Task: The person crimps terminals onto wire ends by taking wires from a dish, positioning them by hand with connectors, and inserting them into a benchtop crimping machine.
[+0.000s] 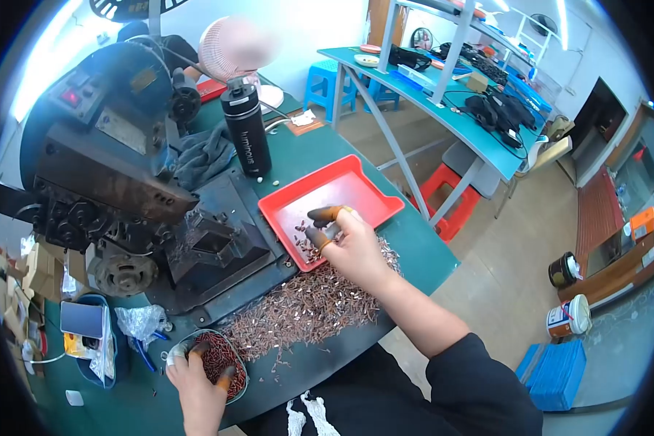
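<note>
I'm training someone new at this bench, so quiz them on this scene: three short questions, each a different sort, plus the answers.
1. Multiple choice: which hand is over the red tray?
A. Left
B. Right
C. Neither

2. True or false: the black bottle stands upright.

3. Fill in the blank: the left hand is at a round tub of small, dark ____ pieces.

Key:
1. B, the right hand.
2. True.
3. Red.
</note>
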`<state>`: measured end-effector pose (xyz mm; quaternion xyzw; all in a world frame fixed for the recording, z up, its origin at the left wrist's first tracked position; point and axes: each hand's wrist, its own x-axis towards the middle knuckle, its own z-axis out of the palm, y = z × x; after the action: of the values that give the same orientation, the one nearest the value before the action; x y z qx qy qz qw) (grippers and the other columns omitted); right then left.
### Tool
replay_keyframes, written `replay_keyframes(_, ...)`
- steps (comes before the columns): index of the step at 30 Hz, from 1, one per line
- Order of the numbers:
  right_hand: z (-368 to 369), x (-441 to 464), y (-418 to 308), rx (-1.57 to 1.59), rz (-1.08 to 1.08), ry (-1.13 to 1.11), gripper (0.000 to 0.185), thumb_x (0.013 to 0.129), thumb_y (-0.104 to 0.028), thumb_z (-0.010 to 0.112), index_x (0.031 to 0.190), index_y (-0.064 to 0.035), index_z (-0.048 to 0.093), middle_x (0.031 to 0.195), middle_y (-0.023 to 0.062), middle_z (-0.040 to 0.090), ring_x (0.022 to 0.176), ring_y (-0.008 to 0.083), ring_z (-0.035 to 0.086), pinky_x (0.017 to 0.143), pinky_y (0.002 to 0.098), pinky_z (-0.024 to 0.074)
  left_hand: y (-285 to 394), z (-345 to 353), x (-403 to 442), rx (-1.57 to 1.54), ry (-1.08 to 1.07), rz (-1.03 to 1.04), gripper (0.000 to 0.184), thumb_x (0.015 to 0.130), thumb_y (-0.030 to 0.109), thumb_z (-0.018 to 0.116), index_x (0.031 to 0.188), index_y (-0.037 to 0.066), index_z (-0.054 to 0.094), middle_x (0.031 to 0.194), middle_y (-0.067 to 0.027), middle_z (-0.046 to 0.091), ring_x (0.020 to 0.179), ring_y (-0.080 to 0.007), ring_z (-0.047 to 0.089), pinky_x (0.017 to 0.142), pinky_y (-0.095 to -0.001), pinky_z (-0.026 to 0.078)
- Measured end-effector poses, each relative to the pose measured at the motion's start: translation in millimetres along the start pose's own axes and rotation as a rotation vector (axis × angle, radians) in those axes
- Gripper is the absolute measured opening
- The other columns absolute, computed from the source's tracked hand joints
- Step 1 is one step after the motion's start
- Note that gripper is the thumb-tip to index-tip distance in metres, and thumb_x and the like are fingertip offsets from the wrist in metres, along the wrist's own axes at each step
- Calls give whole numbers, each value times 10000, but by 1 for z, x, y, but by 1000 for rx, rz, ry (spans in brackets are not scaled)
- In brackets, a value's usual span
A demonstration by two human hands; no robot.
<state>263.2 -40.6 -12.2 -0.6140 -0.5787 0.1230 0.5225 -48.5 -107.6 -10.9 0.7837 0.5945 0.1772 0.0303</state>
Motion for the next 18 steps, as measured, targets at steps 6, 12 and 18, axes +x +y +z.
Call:
replay_keyframes(6, 12, -29, -11, 77, -22, -189, 204, 863, -130, 677, 1052, -54, 659, 897, 101, 635, 787, 195, 611, 681, 299, 500, -16, 25, -3, -17, 129, 51, 171, 693, 49, 747, 838, 51, 656, 944, -105, 586, 1002, -338, 522, 1083, -541, 259)
replay_keyframes(12, 31, -51, -35, -8, -179, -154, 188, 847, -169, 689, 1001, -66, 655, 894, 108, 626, 816, 278, 619, 701, 365, 515, -21, 16, -11, 2, 310, 65, 112, 741, 52, 731, 830, 38, 666, 912, -95, 587, 948, -303, 536, 973, -447, 348)
replay_keyframes(18, 72, -83, -82, 402, -148, -612, 254, 870, -249, 666, 1033, -55, 639, 935, 120, 623, 898, 311, 625, 731, 392, 515, -14, 7, -11, -288, 366, -100, 88, 795, 35, 697, 854, -5, 645, 902, -93, 574, 914, -246, 529, 860, -342, 406)
